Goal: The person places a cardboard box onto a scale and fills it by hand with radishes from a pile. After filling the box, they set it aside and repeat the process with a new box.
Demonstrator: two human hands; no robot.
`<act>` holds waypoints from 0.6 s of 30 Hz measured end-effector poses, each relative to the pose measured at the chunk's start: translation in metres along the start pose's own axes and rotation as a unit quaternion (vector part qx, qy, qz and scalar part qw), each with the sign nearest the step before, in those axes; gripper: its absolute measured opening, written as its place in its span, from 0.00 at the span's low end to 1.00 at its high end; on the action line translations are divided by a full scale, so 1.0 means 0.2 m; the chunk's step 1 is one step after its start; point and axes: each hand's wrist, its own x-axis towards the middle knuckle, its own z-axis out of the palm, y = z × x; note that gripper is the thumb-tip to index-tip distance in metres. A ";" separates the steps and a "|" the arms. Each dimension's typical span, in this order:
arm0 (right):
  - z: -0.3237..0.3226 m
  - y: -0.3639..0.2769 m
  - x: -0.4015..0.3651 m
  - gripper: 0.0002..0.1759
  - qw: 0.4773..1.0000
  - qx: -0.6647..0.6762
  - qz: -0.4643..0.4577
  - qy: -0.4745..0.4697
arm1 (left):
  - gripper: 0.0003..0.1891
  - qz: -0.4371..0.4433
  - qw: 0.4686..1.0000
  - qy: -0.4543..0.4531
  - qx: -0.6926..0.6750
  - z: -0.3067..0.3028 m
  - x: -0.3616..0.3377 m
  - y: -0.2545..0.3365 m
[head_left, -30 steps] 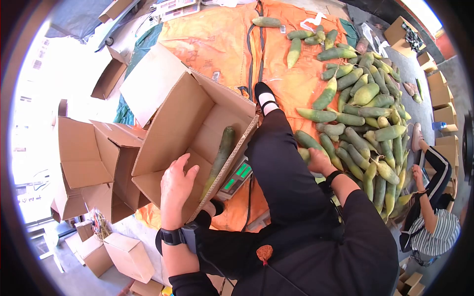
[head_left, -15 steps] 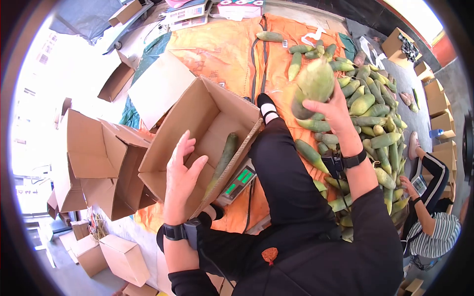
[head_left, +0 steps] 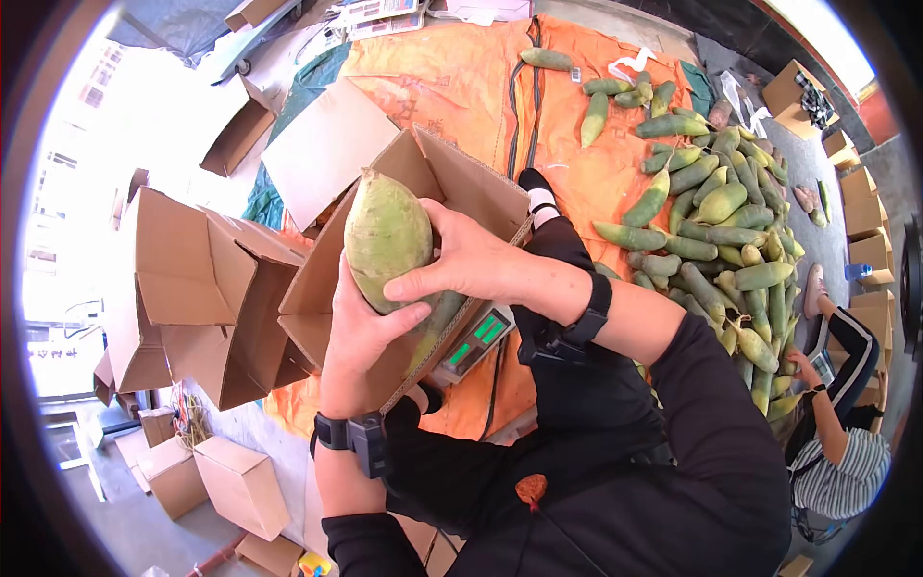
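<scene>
A thick pale-green radish (head_left: 387, 231) is held upright over the open cardboard box (head_left: 471, 178). My left hand (head_left: 358, 332) wraps its lower left side, and my right hand (head_left: 471, 255) grips it from the right, thumb across the front. Inside the box, partly hidden by my hands, lies a darker green radish (head_left: 440, 325). Beside the box's near edge a scale shows green digits on its display (head_left: 478, 341). To the right, a large pile of green radishes (head_left: 721, 207) covers the orange tarp (head_left: 433, 87).
Several open cardboard boxes (head_left: 197, 288) stand at the left. Closed cartons (head_left: 245, 486) sit at the lower left. A person in a striped shirt (head_left: 841, 466) is at the far right, by the pile. Dark cables (head_left: 534, 106) run across the tarp.
My right hand has carried the radish leftward from above the pile to over the box. My left hand, open before, has closed on it too.
</scene>
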 end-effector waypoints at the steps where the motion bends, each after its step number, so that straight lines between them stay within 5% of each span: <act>1: -0.02 0.00 0.00 0.46 1.000 -0.009 0.010 -0.004 | 0.47 -0.027 0.999 0.002 -0.028 0.00 0.00 0.00; 5: -0.22 -0.05 -0.06 0.29 0.987 -0.113 -0.079 0.078 | 0.43 -0.124 0.991 0.009 0.041 -0.04 0.05 -0.04; 7: -0.37 -0.06 -0.13 0.23 0.987 -0.020 -0.066 0.148 | 0.41 -0.152 0.986 0.002 0.063 -0.08 0.07 -0.10; 11: -0.74 0.08 -0.32 0.17 0.957 -0.062 0.002 0.284 | 0.41 -0.265 0.957 -0.046 0.106 -0.14 0.10 -0.25; 18: -1.30 1.06 -0.90 0.14 0.847 -0.340 0.142 0.383 | 0.43 -0.332 0.899 -0.155 0.242 -0.12 0.07 -0.39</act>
